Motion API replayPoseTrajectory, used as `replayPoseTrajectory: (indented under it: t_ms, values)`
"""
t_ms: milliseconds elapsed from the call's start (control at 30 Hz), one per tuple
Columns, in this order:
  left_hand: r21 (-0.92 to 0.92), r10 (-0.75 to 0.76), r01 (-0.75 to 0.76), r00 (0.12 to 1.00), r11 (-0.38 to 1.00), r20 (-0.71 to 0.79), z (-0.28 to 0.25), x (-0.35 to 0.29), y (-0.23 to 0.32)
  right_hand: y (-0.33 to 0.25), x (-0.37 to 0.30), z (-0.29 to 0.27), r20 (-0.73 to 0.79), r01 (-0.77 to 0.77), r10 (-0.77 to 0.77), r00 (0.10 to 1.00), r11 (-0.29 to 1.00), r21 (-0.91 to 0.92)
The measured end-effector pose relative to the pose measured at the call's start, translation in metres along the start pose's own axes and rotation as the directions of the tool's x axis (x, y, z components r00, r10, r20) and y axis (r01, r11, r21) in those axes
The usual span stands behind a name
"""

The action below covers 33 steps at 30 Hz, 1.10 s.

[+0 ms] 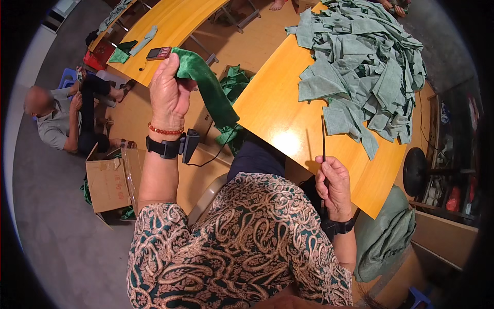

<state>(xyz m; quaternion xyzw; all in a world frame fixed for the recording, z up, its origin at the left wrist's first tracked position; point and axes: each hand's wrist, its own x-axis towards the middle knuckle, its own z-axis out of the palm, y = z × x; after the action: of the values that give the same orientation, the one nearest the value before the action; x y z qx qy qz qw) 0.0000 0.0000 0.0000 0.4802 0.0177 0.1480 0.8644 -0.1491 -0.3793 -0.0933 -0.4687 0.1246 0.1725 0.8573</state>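
Raised at the upper left, my left hand (170,92) pinches one end of a green velvet strip (208,92). The strip curves down to the right, its lower end close to the near corner of the yellow table (267,103). By the table's front edge, my right hand (334,183) grips a thin dark stick (323,136) between thumb and fingers, pointing upward. Beyond the stick lies a large heap of pale green fabric pieces (355,67) across the table. What kind of tool the stick is, I cannot make out.
A second yellow table (170,26) at the upper left bears a small red phone (159,53) and fabric pieces. A seated person (62,116) is at the left, near an open cardboard box (108,183). Green cloth (234,82) lies between the tables. A green sack (383,237) stands at right.
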Motion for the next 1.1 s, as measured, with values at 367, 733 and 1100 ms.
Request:
replayPoseTrajectory:
  t_ms: [367, 733, 1100]
  values:
    - [0.507, -0.086, 0.31, 0.905, 0.804, -0.416, -0.091, -0.011, -0.088, -0.107, -0.036, 0.085, 0.465, 0.261, -0.128, 0.876, 0.937, -0.234]
    - [0.47, -0.022, -0.039, 0.992, 0.882, 0.123, 0.01, -0.055, -0.097, -0.13, 0.0, 0.119, 0.811, 0.6, -0.097, 0.577, 0.724, -0.34]
    - [0.726, -0.406, -0.332, 0.656, 0.603, 0.637, 0.14, -0.069, -0.158, -0.145, -0.015, 0.079, 0.729, 0.506, -0.106, 0.677, 0.786, -0.356]
